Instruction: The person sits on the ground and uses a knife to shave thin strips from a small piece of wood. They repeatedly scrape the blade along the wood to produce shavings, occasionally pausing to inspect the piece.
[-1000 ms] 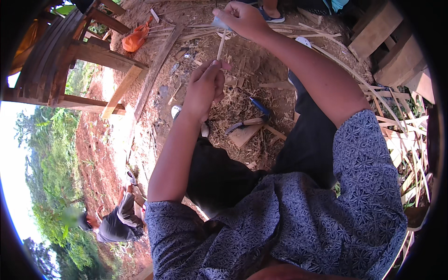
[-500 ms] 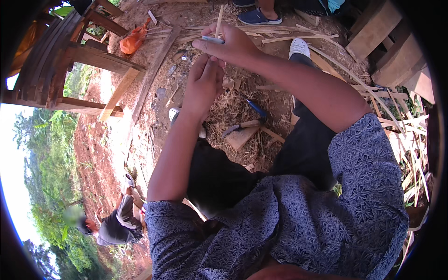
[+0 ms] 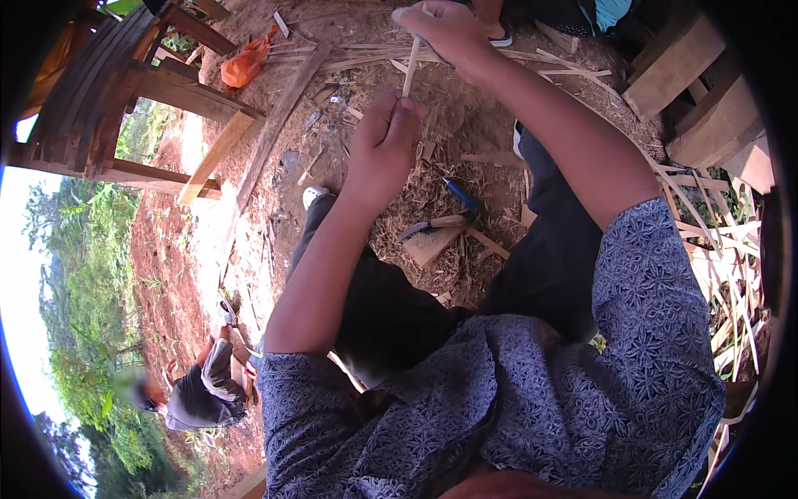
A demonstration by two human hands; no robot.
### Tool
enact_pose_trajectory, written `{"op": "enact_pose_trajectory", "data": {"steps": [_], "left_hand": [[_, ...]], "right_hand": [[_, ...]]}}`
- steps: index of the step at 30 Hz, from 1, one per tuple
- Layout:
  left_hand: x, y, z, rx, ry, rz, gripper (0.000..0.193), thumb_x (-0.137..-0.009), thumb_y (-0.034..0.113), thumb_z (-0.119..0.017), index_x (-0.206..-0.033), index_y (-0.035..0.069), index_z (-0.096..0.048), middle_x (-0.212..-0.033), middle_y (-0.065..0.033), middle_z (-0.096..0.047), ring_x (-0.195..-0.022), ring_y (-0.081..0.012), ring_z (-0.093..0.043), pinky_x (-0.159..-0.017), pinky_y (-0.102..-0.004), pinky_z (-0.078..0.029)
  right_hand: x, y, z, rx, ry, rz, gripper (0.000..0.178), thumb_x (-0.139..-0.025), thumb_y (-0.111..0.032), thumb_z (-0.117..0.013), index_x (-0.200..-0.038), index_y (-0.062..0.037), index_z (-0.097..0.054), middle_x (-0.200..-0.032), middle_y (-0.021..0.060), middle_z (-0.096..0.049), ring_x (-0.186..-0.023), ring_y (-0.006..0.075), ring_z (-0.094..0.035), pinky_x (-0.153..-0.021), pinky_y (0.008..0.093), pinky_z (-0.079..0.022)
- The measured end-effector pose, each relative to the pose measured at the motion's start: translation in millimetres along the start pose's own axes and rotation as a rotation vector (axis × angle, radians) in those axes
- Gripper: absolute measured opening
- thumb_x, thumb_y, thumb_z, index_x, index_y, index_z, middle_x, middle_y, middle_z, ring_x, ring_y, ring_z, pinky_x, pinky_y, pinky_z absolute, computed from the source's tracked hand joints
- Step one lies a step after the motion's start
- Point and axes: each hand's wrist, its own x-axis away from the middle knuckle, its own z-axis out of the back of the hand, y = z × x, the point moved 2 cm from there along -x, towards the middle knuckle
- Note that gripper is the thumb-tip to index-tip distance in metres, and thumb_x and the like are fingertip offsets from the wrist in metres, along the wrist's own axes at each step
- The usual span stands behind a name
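My left hand [image 3: 384,154] is closed around the lower part of a thin pale bamboo strip [image 3: 411,71], which stands up from the fist. At the strip's upper end is my right hand [image 3: 455,35], fingers closed. In it is a small blade-like piece; its dark edge shows below the fingers, and its full shape is hidden. Below the hands, a curved knife [image 3: 432,225] with a wooden handle lies on a wooden block [image 3: 434,246]. Near it on the shavings lies a blue-handled tool [image 3: 459,193].
An orange plastic bag [image 3: 243,68] and a long plank [image 3: 278,125] lie on the ground. To the left stands a wooden frame [image 3: 187,91]; thick timbers [image 3: 677,75] are stacked at right, above loose strips [image 3: 736,291]. Another person [image 3: 208,391] crouches at far left.
My right hand has moved up and right, away from my left hand, along the strip. My left hand has shifted slightly right and down. More of the strip shows between them.
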Motion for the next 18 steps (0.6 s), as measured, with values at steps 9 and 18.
{"op": "enact_pose_trajectory", "data": {"steps": [9,18], "left_hand": [[1.5,10.6,5.4,-0.024,-0.013,0.017,0.023,-0.108,0.023,-0.043,-0.095,0.008,-0.053,-0.068,0.0052,-0.038,-0.055,-0.0045,-0.034,-0.048,-0.0236,-0.031],[-0.2,4.1,12.3,0.007,-0.006,-0.024,0.029,-0.109,0.029,-0.042,-0.087,0.011,-0.048,-0.067,0.0048,-0.038,-0.054,-0.0062,-0.036,-0.049,-0.0246,-0.034]], "right_hand": [[24.3,-33.4,-5.4,-0.16,-0.053,0.002,0.044,-0.088,-0.05,-0.075,-0.085,-0.0068,-0.07,-0.073,-0.0032,-0.057,-0.071,0.0059,-0.053,-0.065,0.0267,-0.042],[26.3,-42.9,4.5,-0.053,-0.192,-0.193,0.045,-0.088,-0.051,-0.075,-0.083,-0.007,-0.068,-0.069,-0.0044,-0.054,-0.069,0.0055,-0.051,-0.063,0.0273,-0.041]]}}
